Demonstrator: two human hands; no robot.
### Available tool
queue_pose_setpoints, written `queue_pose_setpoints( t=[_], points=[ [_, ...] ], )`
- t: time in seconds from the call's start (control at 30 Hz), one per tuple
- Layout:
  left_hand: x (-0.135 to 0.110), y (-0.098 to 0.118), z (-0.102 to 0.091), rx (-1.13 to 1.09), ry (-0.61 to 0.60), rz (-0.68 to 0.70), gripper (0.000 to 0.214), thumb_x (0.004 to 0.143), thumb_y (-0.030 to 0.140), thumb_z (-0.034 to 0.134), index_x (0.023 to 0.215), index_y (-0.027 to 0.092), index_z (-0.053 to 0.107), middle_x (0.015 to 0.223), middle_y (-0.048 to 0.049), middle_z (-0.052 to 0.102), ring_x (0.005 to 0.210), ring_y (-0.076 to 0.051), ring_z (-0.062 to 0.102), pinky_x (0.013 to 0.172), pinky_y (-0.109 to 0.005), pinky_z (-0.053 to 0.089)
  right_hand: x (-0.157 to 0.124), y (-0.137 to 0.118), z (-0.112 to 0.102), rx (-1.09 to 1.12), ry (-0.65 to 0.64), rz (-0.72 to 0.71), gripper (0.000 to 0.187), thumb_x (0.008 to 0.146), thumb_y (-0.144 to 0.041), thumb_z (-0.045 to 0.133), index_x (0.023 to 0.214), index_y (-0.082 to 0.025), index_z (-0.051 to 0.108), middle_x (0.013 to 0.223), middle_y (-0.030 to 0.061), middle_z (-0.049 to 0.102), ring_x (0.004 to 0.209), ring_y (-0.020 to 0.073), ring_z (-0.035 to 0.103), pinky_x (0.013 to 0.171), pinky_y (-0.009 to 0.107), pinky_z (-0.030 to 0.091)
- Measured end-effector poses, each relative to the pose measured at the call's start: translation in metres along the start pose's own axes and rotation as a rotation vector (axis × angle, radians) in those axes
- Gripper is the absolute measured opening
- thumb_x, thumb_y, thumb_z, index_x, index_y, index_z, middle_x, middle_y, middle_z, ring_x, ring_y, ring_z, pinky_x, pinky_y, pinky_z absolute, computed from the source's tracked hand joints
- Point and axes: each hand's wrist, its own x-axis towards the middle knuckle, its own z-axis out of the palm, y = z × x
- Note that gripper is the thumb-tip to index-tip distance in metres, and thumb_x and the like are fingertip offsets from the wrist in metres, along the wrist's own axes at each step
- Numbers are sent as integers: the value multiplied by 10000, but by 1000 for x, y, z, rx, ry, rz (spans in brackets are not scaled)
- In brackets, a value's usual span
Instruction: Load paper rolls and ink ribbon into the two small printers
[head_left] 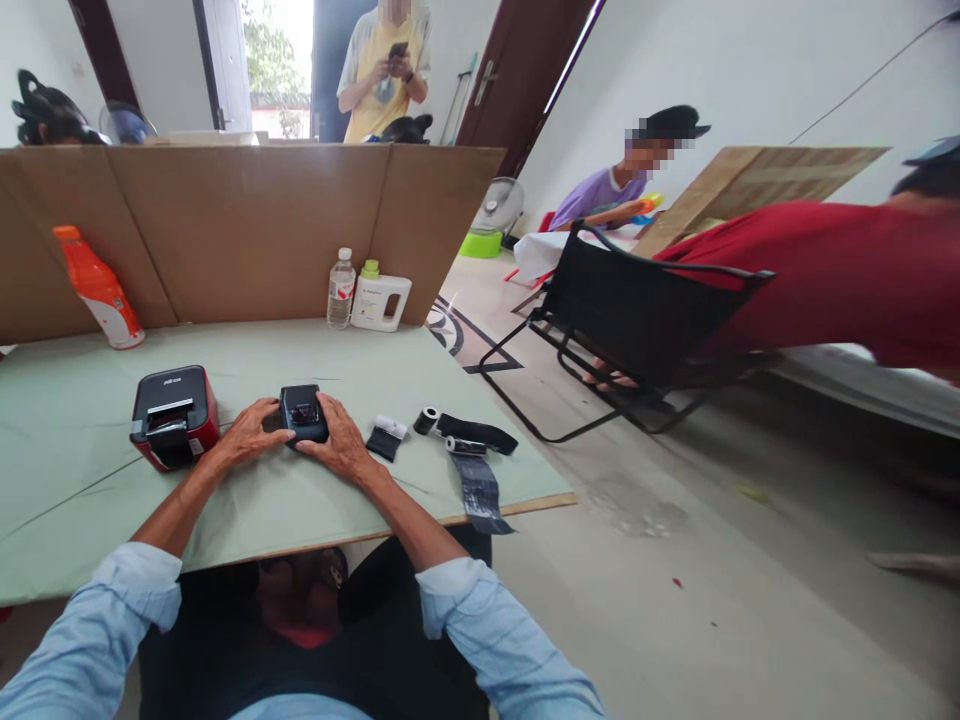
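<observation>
Between my two hands a small black box-shaped device [304,412], perhaps a portable printer, rests on the pale green table. My left hand [251,435] grips its left side, fingers at the far corner and thumb along the near edge. On its right side my right hand [337,435] is closed round it, thumb at the near edge. A larger black and red label printer [176,415] stands left of my left hand. To the right of my right hand lie a small black and white piece [387,438], a black roll [427,420] and another roll with a dark unrolled strip [480,490].
A cardboard screen [262,230] edges the table's back. Before it stand an orange bottle [97,285], a clear water bottle [341,290] and a white jug [381,300]. A black folding chair [637,300] and a person in red [817,270] are at right. Other people are beyond.
</observation>
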Motion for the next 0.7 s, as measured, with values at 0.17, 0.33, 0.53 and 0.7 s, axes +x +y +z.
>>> queue_pose_setpoints(
  t=[0.17,0.33,0.53,0.7],
  points=[
    [15,-7,-1,-181,16,-126,466,803,386,654,1184,153,789,1238,-124,785,1129,-316,722,999,-433,591,-4,-1,1,-2,-5,35,1049,792,-453,850,1658,-197,317,1652,193,415,1545,348,402,1274,543,364],
    [27,-8,10,-351,58,-304,578,760,268,653,1313,119,734,1074,-104,812,703,-176,690,566,-253,553,-8,-3,1,-10,-6,60,1050,803,-452,840,1668,-212,295,1662,189,403,1554,356,384,1263,560,373],
    [30,-12,18,-644,82,-346,594,710,246,738,1293,131,731,1104,-107,792,636,-125,655,438,-179,461,-13,-5,-1,-14,-9,70,1052,806,-444,844,1669,-222,286,1663,190,400,1554,366,382,1254,582,380],
    [29,-15,22,-721,105,-353,600,707,216,767,1299,131,722,968,-79,779,586,-99,620,430,-164,440,-15,-7,-2,-13,-3,78,1095,801,-415,854,1686,-223,239,1658,193,402,1553,367,383,1260,586,382]
  ],
)
